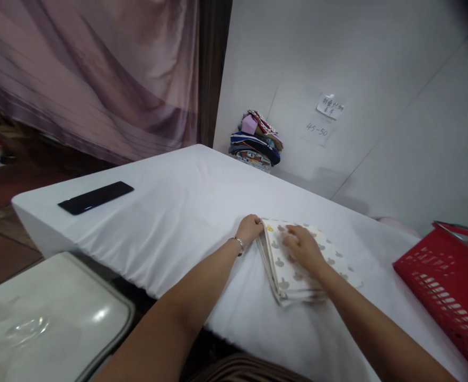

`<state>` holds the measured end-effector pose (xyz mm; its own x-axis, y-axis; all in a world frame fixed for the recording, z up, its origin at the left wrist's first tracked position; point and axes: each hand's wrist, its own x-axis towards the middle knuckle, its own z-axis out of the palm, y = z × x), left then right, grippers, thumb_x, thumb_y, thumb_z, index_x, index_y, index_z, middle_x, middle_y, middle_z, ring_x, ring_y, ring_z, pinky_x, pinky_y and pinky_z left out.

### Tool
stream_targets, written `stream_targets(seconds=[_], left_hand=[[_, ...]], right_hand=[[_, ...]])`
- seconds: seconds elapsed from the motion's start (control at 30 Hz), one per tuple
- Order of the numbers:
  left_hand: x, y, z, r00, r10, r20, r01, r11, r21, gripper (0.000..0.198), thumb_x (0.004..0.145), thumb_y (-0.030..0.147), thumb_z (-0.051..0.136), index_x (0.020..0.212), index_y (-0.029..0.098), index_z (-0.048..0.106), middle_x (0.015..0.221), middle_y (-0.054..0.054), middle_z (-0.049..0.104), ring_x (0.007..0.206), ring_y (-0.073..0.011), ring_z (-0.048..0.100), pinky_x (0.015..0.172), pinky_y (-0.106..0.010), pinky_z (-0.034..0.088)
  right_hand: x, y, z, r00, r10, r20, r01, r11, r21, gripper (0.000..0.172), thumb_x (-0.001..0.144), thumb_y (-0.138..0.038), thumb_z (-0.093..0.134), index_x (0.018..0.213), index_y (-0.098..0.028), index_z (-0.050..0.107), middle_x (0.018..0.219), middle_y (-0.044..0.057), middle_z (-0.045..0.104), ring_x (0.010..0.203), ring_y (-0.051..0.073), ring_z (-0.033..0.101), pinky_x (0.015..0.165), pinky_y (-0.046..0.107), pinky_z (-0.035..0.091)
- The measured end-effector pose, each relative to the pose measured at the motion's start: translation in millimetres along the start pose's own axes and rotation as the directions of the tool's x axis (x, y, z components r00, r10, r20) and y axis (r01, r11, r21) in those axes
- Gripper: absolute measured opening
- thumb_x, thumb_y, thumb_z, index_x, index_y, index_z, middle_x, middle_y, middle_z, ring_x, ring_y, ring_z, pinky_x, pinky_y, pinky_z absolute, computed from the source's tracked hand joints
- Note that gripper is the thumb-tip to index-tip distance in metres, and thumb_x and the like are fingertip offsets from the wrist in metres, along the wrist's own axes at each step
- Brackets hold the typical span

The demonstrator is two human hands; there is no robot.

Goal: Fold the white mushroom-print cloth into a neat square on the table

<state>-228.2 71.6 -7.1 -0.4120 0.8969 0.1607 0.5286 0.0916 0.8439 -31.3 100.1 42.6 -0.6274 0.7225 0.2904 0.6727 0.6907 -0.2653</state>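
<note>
A folded cream-white cloth [333, 262] with grey rabbit-like prints lies in layers on the white-covered table, a small yellow mark near its far left corner. At that corner, my left hand [250, 228] has its fingers closed on the cloth's edge; the fingertips are partly hidden. A bracelet [239, 245] circles the left wrist. Over the upper part of the same cloth is my right hand [303, 248], palm down, its fingers loosely apart and slightly blurred by motion. Nothing shows gripped in the right hand.
A red plastic basket [444, 281] stands at the right. Folded clothes [255, 140] are piled at the back against the wall. A flat black object [96, 197] lies on the table's left end. A glossy pale lid-like surface [59, 313] sits at lower left. A pink curtain [138, 69] hangs behind.
</note>
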Motion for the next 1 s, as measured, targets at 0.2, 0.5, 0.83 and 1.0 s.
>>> stream_targets(seconds=[0.2,0.5,0.83,1.0], left_hand=[[4.3,-4.1,1.5,1.000,0.007,0.029,-0.007,1.000,0.013,0.004,0.064,0.020,0.053,0.061,0.018,0.055,0.073,0.000,0.060,0.067,-0.0110,0.052,0.061,-0.021,0.040],[17.4,-3.7,-1.4,0.991,-0.032,0.127,0.029,0.999,0.024,0.009,0.062,0.024,0.056,0.061,0.016,0.061,0.060,0.002,0.059,0.058,-0.0108,0.052,0.053,-0.020,0.037],[11.9,-10.8,-1.0,0.989,0.105,0.100,-0.109,0.993,0.035,0.010,0.066,0.019,0.053,0.066,0.017,0.063,0.084,-0.002,0.061,0.077,-0.0128,0.053,0.069,-0.022,0.039],[3.8,-9.3,-3.3,0.978,0.178,0.111,-0.183,0.982,0.039,0.011,0.070,0.021,0.053,0.072,0.019,0.064,0.086,-0.002,0.058,0.080,-0.0131,0.052,0.072,-0.021,0.040]], right_hand=[[-30.1,-67.4,20.7,0.988,-0.080,0.133,0.099,0.984,-0.148,0.061,0.076,-0.033,0.053,0.133,-0.020,0.033,0.108,0.012,0.051,0.097,0.027,0.045,0.082,0.038,0.038],[-13.7,-48.8,12.4,0.960,0.058,0.275,-0.035,0.996,-0.088,0.061,0.070,-0.012,0.043,0.130,-0.020,0.039,0.105,0.009,0.054,0.093,0.022,0.052,0.077,0.030,0.039],[-0.5,-20.8,5.4,0.848,0.172,0.501,-0.456,0.719,0.524,0.051,0.060,-0.010,0.049,0.110,-0.020,0.059,0.083,0.000,0.067,0.071,0.016,0.060,0.061,0.024,0.044],[-3.9,-14.1,6.3,0.832,0.129,0.540,-0.525,0.498,0.690,0.033,0.062,-0.016,0.058,0.094,-0.017,0.065,0.076,-0.001,0.067,0.065,0.013,0.059,0.059,0.022,0.045]])
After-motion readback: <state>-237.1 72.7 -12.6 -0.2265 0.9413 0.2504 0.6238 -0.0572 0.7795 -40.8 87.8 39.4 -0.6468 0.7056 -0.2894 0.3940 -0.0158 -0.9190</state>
